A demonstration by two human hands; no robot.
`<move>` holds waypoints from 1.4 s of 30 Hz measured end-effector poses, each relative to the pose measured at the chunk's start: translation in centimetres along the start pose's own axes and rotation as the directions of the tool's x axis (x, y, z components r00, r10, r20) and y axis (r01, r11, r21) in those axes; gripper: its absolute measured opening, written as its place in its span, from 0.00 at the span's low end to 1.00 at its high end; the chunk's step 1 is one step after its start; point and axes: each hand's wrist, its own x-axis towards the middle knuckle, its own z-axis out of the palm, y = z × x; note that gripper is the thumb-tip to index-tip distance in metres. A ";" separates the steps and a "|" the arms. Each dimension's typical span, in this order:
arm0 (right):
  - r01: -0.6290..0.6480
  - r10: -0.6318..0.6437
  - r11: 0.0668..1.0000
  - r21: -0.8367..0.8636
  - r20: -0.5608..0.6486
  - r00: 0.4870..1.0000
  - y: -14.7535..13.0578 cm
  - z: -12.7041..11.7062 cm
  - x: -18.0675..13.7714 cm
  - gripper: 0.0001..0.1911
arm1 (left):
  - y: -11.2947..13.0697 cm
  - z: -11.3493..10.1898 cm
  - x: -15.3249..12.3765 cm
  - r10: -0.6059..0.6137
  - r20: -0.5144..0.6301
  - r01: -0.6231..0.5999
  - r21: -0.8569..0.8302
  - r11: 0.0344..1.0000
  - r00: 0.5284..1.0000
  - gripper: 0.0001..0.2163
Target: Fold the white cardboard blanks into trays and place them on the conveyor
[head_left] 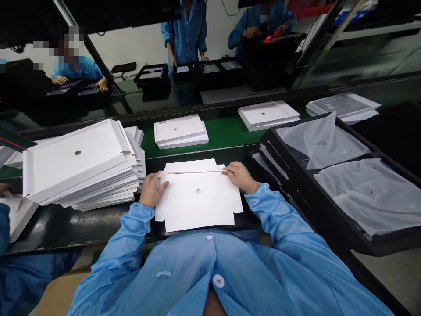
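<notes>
A flat white cardboard box blank (197, 197) with a small round hole lies on the dark bench in front of me. Its far flap is folded over along a crease. My left hand (151, 189) rests on the blank's left edge, fingers curled over the fold. My right hand (239, 175) presses down on the right end of the folded flap, fingers bent. Blue sleeves cover both of my arms.
A tall stack of flat white blanks (82, 164) stands to my left. Folded white boxes (180, 131) (268, 114) ride the green conveyor (230, 131). Black trays (335, 210) with grey-bagged items sit on the right. People in blue coats work across the line.
</notes>
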 end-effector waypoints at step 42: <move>-0.151 0.095 0.975 0.162 0.309 0.946 -1.7 3.9 7.8 0.15 | 4.8 1.7 11.0 0.056 0.521 -0.110 0.073 0.991 0.851 0.15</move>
